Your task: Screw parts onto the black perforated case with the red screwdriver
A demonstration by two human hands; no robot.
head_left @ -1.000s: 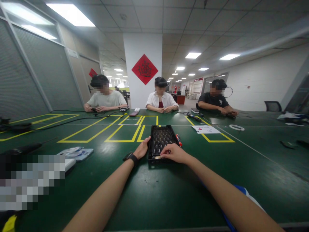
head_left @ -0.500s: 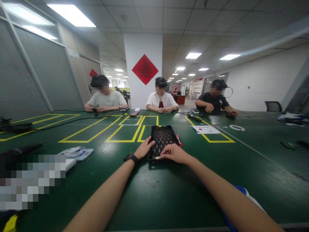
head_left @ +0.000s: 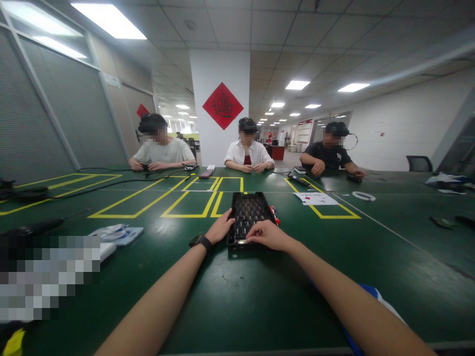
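A black rectangular tray (head_left: 256, 210) with rows of small compartments lies on the green table in front of me. My left hand (head_left: 222, 225), with a dark watch (head_left: 198, 241) on its wrist, grips the tray's left wall, thumb over the rim. Over the near right part of the tray is my right hand (head_left: 265, 234), its thumb and fingers pinched at a small pale piece (head_left: 242, 242) by the near wall. The fingers partly cover that piece, so its kind is unclear. A red item (head_left: 275, 216) touches or sits close by the tray's right side, partly hidden.
Three people (head_left: 247, 143) sit along the far side. Yellow tape (head_left: 189, 216) outlines areas on the table. A printed sheet (head_left: 316, 199) and a white ring (head_left: 364, 196) lie right of the tray. Plastic packets (head_left: 118, 235) and a dark power tool (head_left: 33, 230) lie left.
Almost nothing differs: both hands keep their places on the tray, and the pale piece stays by the near wall. The whole view has shifted very slightly.
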